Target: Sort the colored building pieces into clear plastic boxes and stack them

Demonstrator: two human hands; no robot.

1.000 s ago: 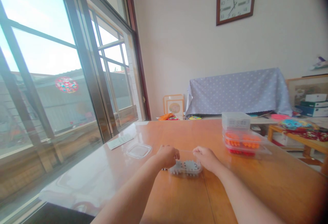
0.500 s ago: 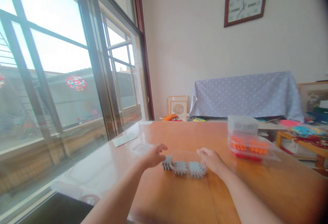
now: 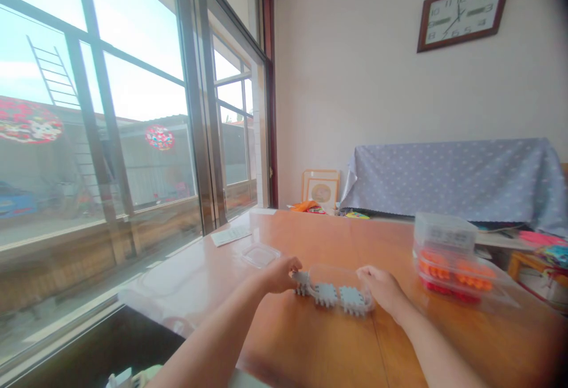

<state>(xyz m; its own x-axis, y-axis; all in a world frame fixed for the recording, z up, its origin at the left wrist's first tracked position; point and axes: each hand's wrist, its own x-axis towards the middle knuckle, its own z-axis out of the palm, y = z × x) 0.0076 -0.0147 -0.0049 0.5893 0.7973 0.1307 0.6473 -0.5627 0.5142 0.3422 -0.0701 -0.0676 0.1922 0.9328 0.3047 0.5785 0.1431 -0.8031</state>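
Observation:
A row of grey toothed plastic pieces [image 3: 333, 296] lies on the wooden table [image 3: 319, 346], partly inside a clear shallow plastic box [image 3: 339, 278]. My left hand [image 3: 280, 274] has its fingers curled at the left end of the row and touches the end piece. At the right end of the clear box rests my right hand [image 3: 385, 288], fingers bent against it. Both forearms reach in from the bottom edge.
A clear lid [image 3: 260, 254] and a white paper slip [image 3: 231, 235] lie at the table's far left. A stack of clear boxes [image 3: 448, 258] with orange and red pieces stands at the right. Large windows run along the left; a covered sofa [image 3: 452, 178] sits behind.
My left hand has moved back from open beside the row to curled on its left end. The head has turned left, so everything sits further right.

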